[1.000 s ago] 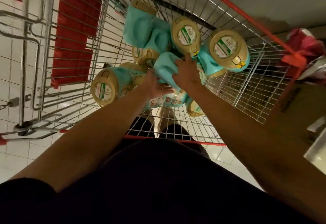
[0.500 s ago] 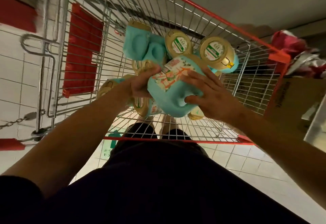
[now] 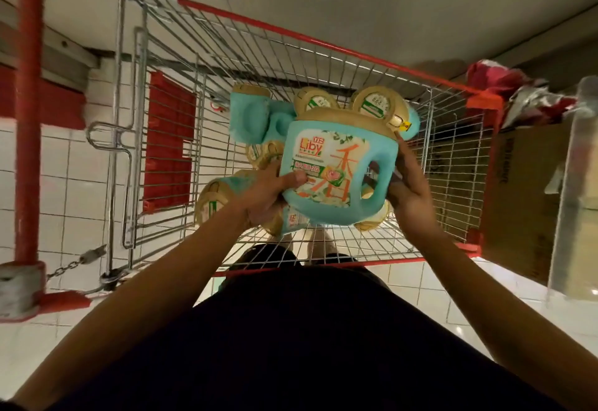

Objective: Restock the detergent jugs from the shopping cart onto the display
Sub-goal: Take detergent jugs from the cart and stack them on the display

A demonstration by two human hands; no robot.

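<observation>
Jug [image 3: 326, 164] over cart [image 3: 483, 101] | left hand [image 3: 265, 197] grip: holding jug | right hand [image 3: 409, 190] grip: holding jug handle side

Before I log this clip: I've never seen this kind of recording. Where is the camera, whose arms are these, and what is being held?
There is no machine here. The one picture comes from a camera on a person's head, looking down past their dark clothing. Their left hand and right hand grip a teal detergent jug with a gold cap, held over a wire shopping cart. In the cart lie more jugs. A cardboard box stands to its right.
</observation>
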